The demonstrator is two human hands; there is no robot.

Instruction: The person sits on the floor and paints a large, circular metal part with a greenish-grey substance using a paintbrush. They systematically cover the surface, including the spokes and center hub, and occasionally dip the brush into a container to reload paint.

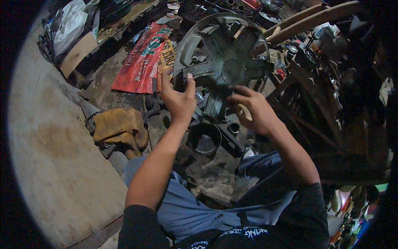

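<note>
Two hands are up in front of me, and between them sits a grey plastic wheel cover, round, so it has no long axis of its own; its ribbed inner side faces me and it stands tilted on edge, lower rim near my hands, upper rim leaning away toward the top of the view.

Starting at the far left, I see a broad concrete floor, then a white plastic bag and a piece of cardboard at the upper edge. Nearer the middle lies a folded tan cloth on the dirty ground, with a red printed banner above it, lying flat with its long side running from lower left to upper right.

My left hand is raised, palm toward me, fingers spread and slightly curled, thumb and fingertips touching the cover's lower left rim rather than clamped around it. Below the cover sits a dark round ring-shaped part on the ground.

My right hand is curled tightly around a pale wooden handle, whose end shows under the fingers, just at the cover's lower right. Further right stands a wooden frame of dark slats.
</note>
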